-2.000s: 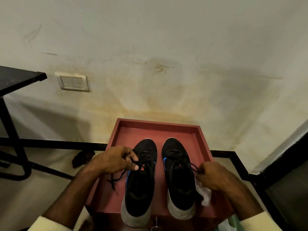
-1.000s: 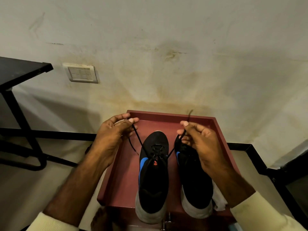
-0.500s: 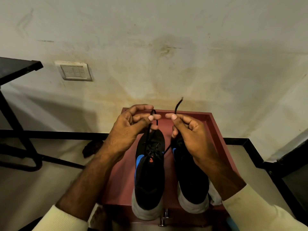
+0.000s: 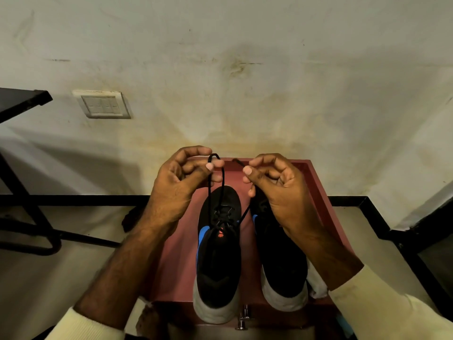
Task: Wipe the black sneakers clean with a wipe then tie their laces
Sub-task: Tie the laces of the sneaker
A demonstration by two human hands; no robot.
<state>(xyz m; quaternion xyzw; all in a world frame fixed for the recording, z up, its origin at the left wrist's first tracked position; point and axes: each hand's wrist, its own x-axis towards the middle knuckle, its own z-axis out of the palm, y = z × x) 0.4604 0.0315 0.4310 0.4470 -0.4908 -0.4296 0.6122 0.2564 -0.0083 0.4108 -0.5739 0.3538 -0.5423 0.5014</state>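
Two black sneakers with pale soles stand side by side in a red tray (image 4: 318,182), toes toward the wall. The left sneaker (image 4: 218,256) has blue trim and an orange logo; its black lace (image 4: 221,187) is pulled up above the toe. My left hand (image 4: 181,185) pinches a loop of that lace. My right hand (image 4: 274,190) pinches the other lace end, its tip sticking out to the left. The right sneaker (image 4: 282,266) lies partly under my right wrist. A white wipe (image 4: 316,285) shows beside its heel.
The tray sits against a stained pale wall with a switch plate (image 4: 104,104). A black table and its frame (image 4: 22,153) stand to the left. A black metal rail (image 4: 382,217) runs along the floor at the right. A small metal latch (image 4: 244,317) sits at the tray's front.
Both hands left the shoes' sides, lifted the left sneaker's lace ends above the toe and drew together. My left hand now holds a formed loop; the right end's tip has dropped lower.
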